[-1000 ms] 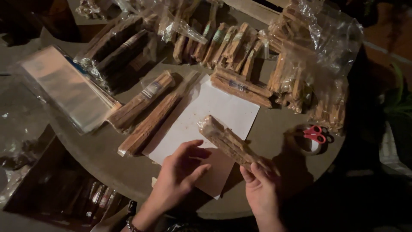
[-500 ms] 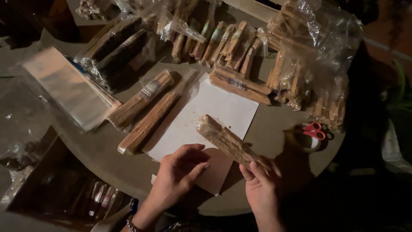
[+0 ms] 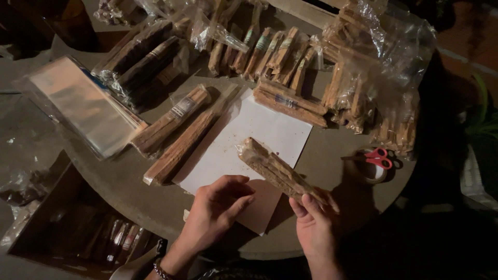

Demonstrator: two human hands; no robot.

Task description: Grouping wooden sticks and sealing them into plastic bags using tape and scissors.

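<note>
Sticks of pale wood, bunched and sleeved in clear film, make up the bundle (image 3: 277,171) that we see slanting above the white sheet (image 3: 244,140); its lower end sits in the right hand (image 3: 314,223), whose fingers close around it, while its upper end juts free over the paper. The left hand (image 3: 218,207) rests curled and loose on the sheet's near edge, holding nothing that we can make out, just apart from the bundle.

We judge the bundle light and stiff; the sticks look split and splintery, so they would not bend, yet the film around them is thin, glossy and likely slippery, and it could tear on a rough corner. A hold around the middle, or one at each end, seems safest to us; a pinch on the loose film alone would let the sticks slide.

The sheet is flat, matte and dusted with brown crumbs; it lies on a round grey table (image 3: 129,181) of a dull, stony look. Two bare bundles (image 3: 176,135) lie side by side left of the sheet, long, blocky and fibrous; one wears a paper band. Further left a stack of clear sleeves (image 3: 83,109) shines softly. Along the far edge wrapped bundles (image 3: 270,52) fan out in a row; at the right a crinkled clear bag (image 3: 384,67) holds more sticks. Red-handled scissors (image 3: 376,158) rest on a tape roll (image 3: 365,173) near the right rim. Below the table at left a dark box (image 3: 78,228) holds wrapped bundles, dimly lit.
</note>
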